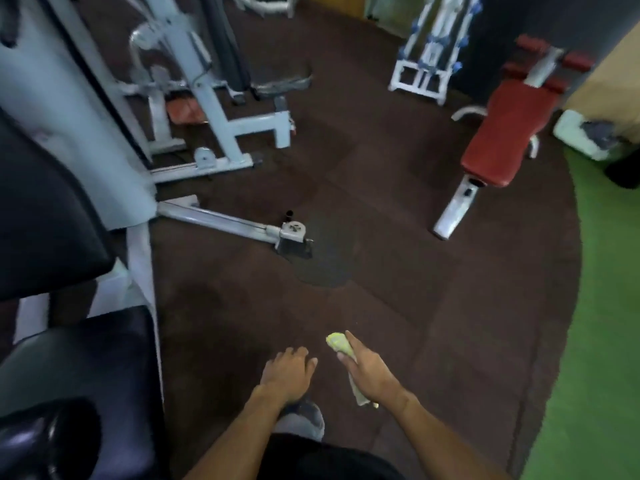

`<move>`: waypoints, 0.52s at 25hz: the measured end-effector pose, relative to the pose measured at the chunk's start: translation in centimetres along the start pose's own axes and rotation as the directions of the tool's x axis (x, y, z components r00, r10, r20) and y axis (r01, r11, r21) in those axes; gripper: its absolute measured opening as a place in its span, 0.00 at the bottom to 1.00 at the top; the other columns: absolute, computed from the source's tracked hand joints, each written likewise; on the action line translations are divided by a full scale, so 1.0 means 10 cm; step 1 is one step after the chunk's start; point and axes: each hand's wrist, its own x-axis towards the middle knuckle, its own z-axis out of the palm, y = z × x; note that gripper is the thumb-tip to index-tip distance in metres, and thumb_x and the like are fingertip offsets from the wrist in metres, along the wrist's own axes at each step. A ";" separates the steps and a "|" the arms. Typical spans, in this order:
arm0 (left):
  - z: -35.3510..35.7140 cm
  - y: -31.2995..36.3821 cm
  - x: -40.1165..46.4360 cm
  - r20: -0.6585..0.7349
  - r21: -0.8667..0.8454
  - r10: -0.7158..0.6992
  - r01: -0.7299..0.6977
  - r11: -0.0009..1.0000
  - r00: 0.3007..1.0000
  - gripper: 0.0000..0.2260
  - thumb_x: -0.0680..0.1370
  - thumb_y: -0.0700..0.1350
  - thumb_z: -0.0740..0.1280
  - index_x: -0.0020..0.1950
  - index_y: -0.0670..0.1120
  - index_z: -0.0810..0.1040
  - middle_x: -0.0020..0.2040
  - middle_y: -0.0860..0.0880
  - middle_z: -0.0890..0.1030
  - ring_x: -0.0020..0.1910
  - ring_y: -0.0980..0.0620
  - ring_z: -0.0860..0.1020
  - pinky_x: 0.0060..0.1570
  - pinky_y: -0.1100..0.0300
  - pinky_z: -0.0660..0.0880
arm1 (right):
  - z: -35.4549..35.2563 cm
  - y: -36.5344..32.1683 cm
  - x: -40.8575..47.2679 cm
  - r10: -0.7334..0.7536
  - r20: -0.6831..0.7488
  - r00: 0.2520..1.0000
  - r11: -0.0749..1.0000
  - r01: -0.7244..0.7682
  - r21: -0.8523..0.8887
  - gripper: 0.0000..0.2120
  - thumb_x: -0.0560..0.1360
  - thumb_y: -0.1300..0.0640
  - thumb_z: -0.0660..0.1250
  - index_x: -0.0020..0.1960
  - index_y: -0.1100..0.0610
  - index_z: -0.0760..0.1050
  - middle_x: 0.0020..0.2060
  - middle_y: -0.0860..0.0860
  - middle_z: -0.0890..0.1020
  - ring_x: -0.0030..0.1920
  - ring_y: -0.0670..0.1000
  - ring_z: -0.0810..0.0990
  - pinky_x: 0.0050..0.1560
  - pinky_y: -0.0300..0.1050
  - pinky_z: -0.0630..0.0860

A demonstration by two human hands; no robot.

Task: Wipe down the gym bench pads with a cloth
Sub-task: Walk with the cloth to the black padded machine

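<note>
My right hand point(369, 374) is clenched around a rolled yellow-green cloth point(341, 344), held above the dark rubber floor point(398, 258). My left hand point(289, 372) is loose, fingers spread, holding nothing. The red bench pad point(498, 133) (on a white frame) stands well apart, near the floor's far right edge.

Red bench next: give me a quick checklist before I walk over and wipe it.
1. Cloth in right hand: ok, gripped.
2. Left hand free: ok, empty and open.
3. Red bench pad clear of items: ok.
4. Floor path to it: not ok, a dark patch lies ahead, possibly wet.
5. Cloth clean or damp enough: cannot tell.
</note>
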 end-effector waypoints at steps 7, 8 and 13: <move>-1.17 -1.20 0.40 -0.188 -0.350 -0.462 0.381 0.856 0.867 0.20 0.84 0.56 0.50 0.70 0.47 0.69 0.68 0.44 0.73 0.68 0.41 0.71 0.65 0.46 0.68 | 0.17 -1.78 1.83 -0.280 0.393 0.876 0.899 0.383 -0.213 0.28 0.83 0.50 0.59 0.79 0.56 0.56 0.74 0.56 0.68 0.73 0.53 0.67 0.65 0.36 0.61; -1.25 -1.37 0.42 -0.191 -0.415 -0.530 0.422 0.806 0.826 0.20 0.84 0.56 0.50 0.70 0.47 0.69 0.69 0.44 0.73 0.68 0.41 0.71 0.65 0.46 0.68 | 0.26 -2.05 2.04 -0.308 0.449 0.839 0.869 0.440 -0.226 0.28 0.82 0.50 0.59 0.79 0.56 0.56 0.74 0.55 0.68 0.73 0.52 0.67 0.65 0.36 0.61; -1.52 -2.02 0.42 -0.128 -0.638 -0.812 0.580 0.507 0.569 0.21 0.84 0.56 0.49 0.70 0.47 0.69 0.68 0.44 0.73 0.67 0.41 0.71 0.64 0.46 0.69 | 0.88 -3.17 2.88 -0.336 0.742 0.580 0.682 0.693 -0.233 0.28 0.82 0.50 0.60 0.79 0.56 0.56 0.73 0.55 0.71 0.69 0.53 0.73 0.63 0.35 0.66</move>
